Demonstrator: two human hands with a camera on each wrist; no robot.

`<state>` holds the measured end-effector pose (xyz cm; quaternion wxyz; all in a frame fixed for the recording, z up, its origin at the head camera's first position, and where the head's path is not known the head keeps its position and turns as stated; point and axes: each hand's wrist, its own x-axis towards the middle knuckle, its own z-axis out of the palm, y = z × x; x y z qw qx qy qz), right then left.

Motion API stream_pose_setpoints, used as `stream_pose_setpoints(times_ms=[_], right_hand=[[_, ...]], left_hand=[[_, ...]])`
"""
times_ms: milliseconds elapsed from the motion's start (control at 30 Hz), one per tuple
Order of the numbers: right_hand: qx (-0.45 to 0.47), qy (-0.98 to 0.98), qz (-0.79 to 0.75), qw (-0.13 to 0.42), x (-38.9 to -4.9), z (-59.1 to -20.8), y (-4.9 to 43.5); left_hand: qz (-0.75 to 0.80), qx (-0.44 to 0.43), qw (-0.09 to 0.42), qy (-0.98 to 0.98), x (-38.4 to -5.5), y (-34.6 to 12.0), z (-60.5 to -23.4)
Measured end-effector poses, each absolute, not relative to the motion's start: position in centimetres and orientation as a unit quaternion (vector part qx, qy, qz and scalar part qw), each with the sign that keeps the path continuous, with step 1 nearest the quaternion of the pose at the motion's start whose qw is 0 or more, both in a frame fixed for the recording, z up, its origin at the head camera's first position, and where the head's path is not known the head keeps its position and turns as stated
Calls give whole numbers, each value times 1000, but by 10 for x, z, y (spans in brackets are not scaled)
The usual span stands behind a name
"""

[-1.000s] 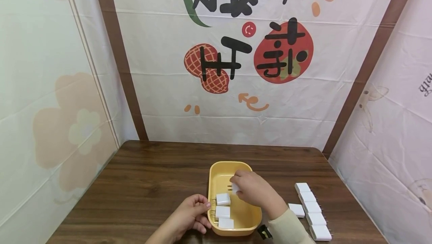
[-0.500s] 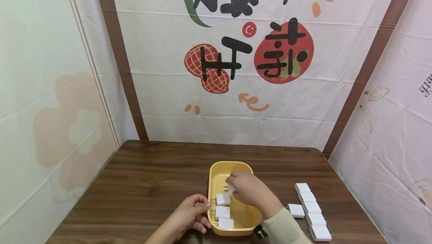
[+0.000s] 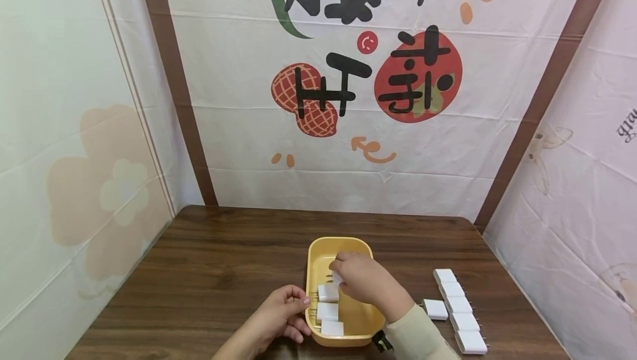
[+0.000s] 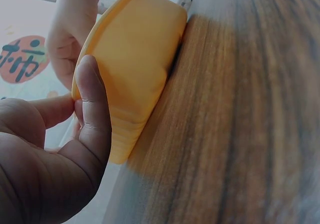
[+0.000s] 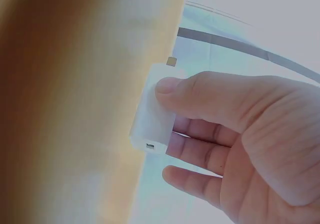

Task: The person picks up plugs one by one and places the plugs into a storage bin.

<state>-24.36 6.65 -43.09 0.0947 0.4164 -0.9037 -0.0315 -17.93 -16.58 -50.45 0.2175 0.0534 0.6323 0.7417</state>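
My right hand [image 3: 365, 278] pinches a white USB charger plug [image 5: 152, 106] between thumb and fingers. It holds the plug inside a yellow plastic tray [image 3: 314, 249], prongs pointing left in the head view. In the head view the right hand covers most of that plug. Three more chargers lie in the tray's near left part: an upper one [image 3: 328, 293], a middle one [image 3: 327, 312] and a lower one [image 3: 332, 328]. At the tray's left side, my left hand [image 3: 278, 316] holds the rim with thumb and finger, as the left wrist view shows of the tray wall [image 4: 135, 48].
A slanting row of several white chargers [image 3: 459, 304] lies on the brown wooden table [image 3: 239, 249] right of the tray. A single charger [image 3: 435, 309] lies just left of that row. A printed cloth [image 3: 239, 139] hangs behind the table.
My right hand has shifted left inside the tray with the charger, toward the tray's left wall. The left hand and the other chargers have stayed in place.
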Motion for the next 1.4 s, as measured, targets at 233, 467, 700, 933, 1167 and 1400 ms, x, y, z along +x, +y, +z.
stream_pose_setpoints(times_ms=[233,467,700,933,1167,1400], right_hand=[[419,-903,-30,84,-240,-423,64],[419,-904,-42,76,-242,-413,60],[421,-904,-33,69,-246,-405,54],[420,-904,-36,70,-250,-407,48],[408,-910,-43,57,-254,-414,43],[406,-912,-41,44,-256,-417,41]], left_hand=[[738,52,220,636,-179,-166,-502],[739,51,218,636,-180,-167,-501],[740,51,215,635,-181,-168,-503],[741,53,217,633,-179,-166,-503],[743,57,220,630,-178,-167,-503],[741,57,223,631,-179,-168,-504]])
